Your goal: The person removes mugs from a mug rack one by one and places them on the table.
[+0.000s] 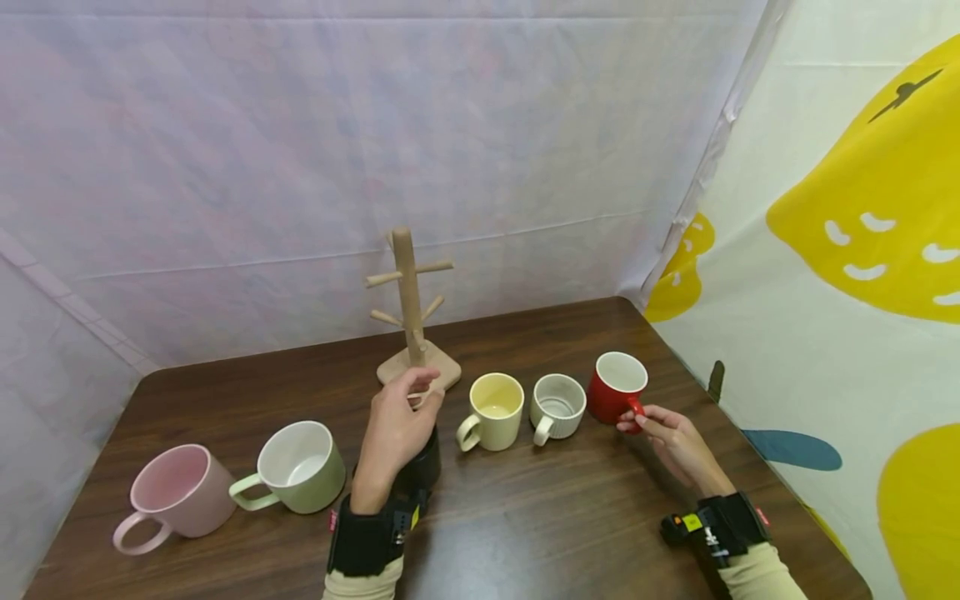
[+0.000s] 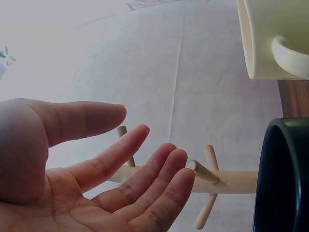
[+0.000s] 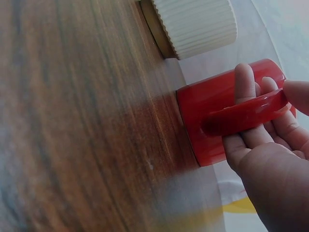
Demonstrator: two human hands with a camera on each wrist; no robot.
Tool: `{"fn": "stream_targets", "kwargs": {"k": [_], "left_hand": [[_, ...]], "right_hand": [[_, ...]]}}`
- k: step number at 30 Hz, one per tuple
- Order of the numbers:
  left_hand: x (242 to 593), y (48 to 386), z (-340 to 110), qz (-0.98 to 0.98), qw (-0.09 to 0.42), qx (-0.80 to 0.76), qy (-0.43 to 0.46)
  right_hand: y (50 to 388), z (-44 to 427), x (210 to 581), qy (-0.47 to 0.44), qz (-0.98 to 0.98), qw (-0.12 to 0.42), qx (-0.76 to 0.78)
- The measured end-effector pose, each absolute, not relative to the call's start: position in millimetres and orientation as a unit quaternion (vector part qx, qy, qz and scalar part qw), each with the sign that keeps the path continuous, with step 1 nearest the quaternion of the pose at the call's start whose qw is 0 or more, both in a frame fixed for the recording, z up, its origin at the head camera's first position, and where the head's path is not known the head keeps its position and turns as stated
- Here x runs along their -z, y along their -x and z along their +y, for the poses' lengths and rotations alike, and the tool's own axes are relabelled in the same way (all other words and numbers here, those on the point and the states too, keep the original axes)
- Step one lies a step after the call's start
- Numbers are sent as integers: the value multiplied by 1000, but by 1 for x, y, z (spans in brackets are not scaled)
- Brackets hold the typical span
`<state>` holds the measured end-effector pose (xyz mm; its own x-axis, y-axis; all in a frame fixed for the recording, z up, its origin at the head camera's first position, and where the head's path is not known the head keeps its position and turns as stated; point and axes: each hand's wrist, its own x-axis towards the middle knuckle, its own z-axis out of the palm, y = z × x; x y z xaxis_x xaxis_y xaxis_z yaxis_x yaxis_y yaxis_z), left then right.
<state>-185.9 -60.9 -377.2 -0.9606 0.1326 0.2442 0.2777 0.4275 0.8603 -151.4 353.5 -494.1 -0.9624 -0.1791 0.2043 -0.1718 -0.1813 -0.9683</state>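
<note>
At the right of the table stands a red mug (image 1: 603, 398) with a white inside. My right hand (image 1: 678, 446) grips its handle, with fingers through the loop and the thumb on top in the right wrist view (image 3: 246, 113). My left hand (image 1: 401, 425) is above a dark mug (image 1: 423, 467), mostly hidden behind the hand and wrist. Its fingers are loosely bent and hold nothing, as the left wrist view shows. Just beyond that hand stands a wooden mug tree (image 1: 408, 292) with bare pegs. A grey ribbed mug (image 1: 557, 408) sits left of the red one.
A yellow mug (image 1: 495, 412) stands between the dark and grey mugs. Farther left are a green mug (image 1: 311, 479) and a pink mug (image 1: 197, 500), handles toward the left front. White cloth (image 1: 337, 167) hangs behind the brown table (image 1: 517, 525), and a lemon-print cloth (image 1: 840, 350) hangs along its right edge.
</note>
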Motion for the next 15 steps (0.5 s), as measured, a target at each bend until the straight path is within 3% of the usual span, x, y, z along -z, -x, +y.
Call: {"fn": "stream_targets", "kwargs": {"k": [10, 15], "left_hand": [[377, 186, -62, -843, 76, 520, 118], [376, 186, -62, -846, 79, 515, 118]], "right_hand": [[153, 353, 494, 125, 626, -4, 770], [151, 352, 484, 29, 655, -54, 753]]}}
